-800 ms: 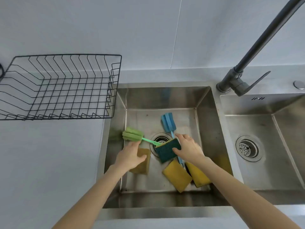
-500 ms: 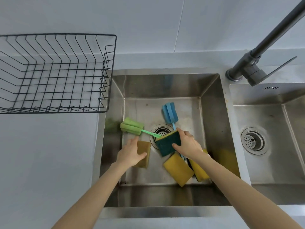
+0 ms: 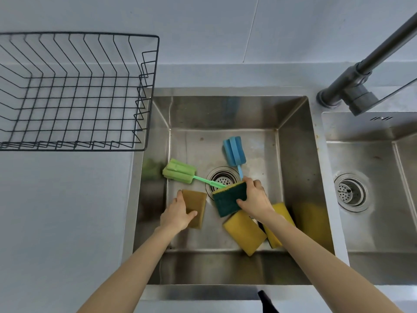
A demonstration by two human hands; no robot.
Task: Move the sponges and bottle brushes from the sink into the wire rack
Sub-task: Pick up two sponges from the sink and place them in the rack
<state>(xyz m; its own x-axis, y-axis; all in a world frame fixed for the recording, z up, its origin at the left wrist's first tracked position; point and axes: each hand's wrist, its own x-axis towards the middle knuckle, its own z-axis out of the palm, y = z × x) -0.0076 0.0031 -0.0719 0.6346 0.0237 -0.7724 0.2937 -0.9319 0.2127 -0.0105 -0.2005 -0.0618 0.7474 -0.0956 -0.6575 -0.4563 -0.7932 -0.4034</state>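
In the left sink basin (image 3: 293,154) my left hand (image 3: 177,215) grips a brown sponge (image 3: 196,205) lying on the basin floor. My right hand (image 3: 255,201) holds a sponge with a dark green scouring face (image 3: 228,198), tilted up over the drain. Two yellow sponges (image 3: 244,232) (image 3: 282,213) lie under my right forearm. A green bottle brush (image 3: 179,173) lies at the basin's left, its handle pointing to the drain. A blue bottle brush (image 3: 234,151) lies behind the drain. The black wire rack (image 3: 149,91) stands on the counter at the left, with nothing in it.
A dark grey tap (image 3: 352,86) rises at the right between the two basins, its spout reaching up and out of view. A second basin (image 3: 372,199) with its own drain lies to the right. Grey counter surrounds the rack.
My right hand has closed further around the green-faced sponge and my left hand has settled onto the brown sponge. The camera has shifted a little, so the rack sits lower in view than 0.5 s ago.
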